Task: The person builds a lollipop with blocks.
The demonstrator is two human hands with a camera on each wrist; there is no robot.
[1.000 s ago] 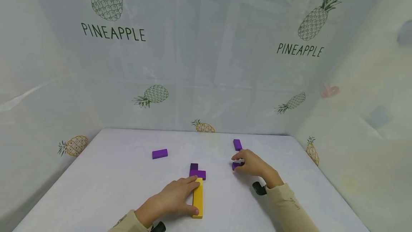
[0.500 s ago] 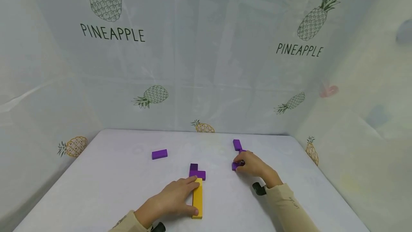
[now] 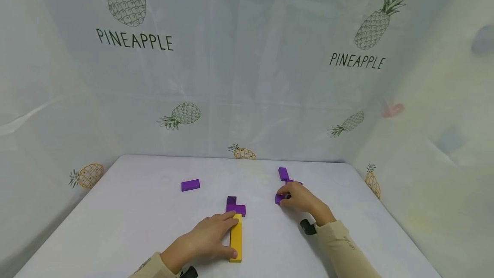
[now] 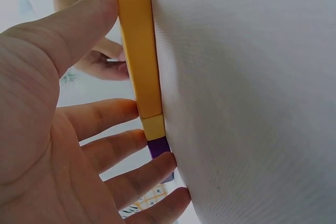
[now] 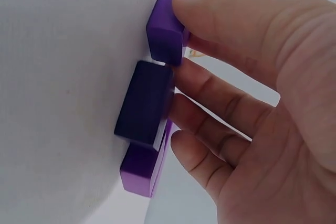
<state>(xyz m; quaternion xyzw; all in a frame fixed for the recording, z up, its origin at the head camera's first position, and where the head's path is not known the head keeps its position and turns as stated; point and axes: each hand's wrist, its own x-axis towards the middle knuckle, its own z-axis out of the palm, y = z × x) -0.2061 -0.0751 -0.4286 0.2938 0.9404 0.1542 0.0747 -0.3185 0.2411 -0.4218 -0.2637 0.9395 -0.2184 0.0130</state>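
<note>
My left hand (image 3: 206,237) rests along the left side of a long yellow block (image 3: 236,239). Its thumb touches the near end and its fingers, fairly straight, touch the far end. Past that end lie purple blocks (image 3: 240,210), one of them darker. My right hand (image 3: 302,197) pinches a small purple block (image 5: 167,22) between thumb and index finger, low over the table. In the right wrist view, a dark block (image 5: 144,103) and another purple block (image 5: 139,174) lie beside the other fingers. The right fingers partly hide these blocks in the head view.
A single purple block (image 3: 191,185) lies at the back left of the white table (image 3: 115,218). Another purple block (image 3: 283,173) lies beyond my right hand. A pineapple-print curtain (image 3: 247,76) hangs around the table's far edge and sides.
My right fingers have drawn in around the small purple block, which has shifted slightly left. A purple block behind that hand now shows more. The left hand stays on the yellow block.
</note>
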